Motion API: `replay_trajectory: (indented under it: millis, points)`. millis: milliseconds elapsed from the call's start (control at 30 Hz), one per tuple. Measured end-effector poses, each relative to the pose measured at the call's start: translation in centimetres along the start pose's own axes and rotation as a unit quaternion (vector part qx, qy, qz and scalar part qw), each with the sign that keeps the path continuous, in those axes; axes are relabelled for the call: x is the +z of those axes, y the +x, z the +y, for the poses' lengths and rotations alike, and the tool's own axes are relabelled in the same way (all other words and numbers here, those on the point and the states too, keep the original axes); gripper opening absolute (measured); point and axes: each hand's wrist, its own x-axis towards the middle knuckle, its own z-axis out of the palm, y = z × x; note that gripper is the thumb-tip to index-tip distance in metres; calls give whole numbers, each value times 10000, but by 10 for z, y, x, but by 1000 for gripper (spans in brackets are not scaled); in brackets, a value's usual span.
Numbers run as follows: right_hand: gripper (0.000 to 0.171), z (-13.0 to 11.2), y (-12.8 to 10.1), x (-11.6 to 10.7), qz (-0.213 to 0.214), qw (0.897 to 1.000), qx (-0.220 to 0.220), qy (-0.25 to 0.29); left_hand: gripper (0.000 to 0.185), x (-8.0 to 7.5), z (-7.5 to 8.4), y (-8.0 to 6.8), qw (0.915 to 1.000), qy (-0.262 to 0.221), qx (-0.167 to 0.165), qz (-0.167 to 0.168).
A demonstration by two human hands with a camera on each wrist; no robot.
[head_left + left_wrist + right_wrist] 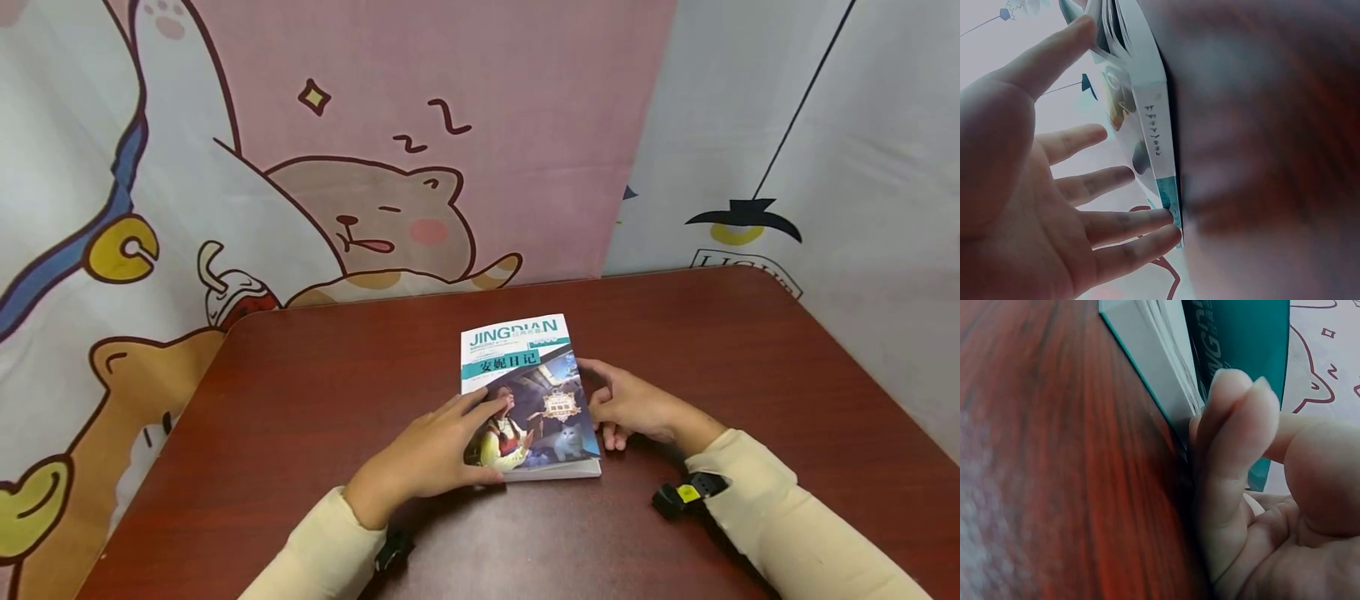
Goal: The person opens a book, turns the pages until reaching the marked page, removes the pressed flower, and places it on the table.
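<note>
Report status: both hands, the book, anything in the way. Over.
Left hand spread at lower left of JINGDIAN paperback. Right hand at its right edge, grip unclear. Paperback front-up on red-brown tabletop. No obstruction seen between hands and it.

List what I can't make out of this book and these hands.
Head view: part of the book, behind the left hand; its finest print, too small.
Right wrist view: whether the right hand grips the book, hidden by its fingers.
Left wrist view: spine lettering, blurred.
</note>
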Motion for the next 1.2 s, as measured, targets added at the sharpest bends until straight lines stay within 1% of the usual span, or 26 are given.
replay_trajectory:
  millis: [233, 367, 433, 533, 800, 1067, 1200]
  points:
    - [89, -1, 1, 2, 17, 10000, 44, -16, 94, -1, -1, -1, 9999, 88, 1, 71]
    - [89, -1, -3, 1, 69, 9999, 64, -49, 92, -2, 1, -1, 9995, 68, 274, 140]
    - [89, -1, -4, 1, 43, 10000, 35, -46, 91, -3, 2, -1, 9988, 86, 449, 180]
    - [89, -1, -5, 1, -7, 10000, -10, -31, 90, -3, 2, -1, 9979, 122, 600, 227]
    - [88, 1, -1, 0, 16, 10000, 14, 21, 94, -5, 2, -2, 9952, 161, 852, 451]
    - [87, 1, 1, 1, 28, 10000, 13, 32, 106, -6, 0, -2, 9904, 270, 1121, 758]
    - [87, -1, 1, 1, 49, 10000, 3, 19, 108, -8, 2, -2, 9889, 272, 1160, 890]
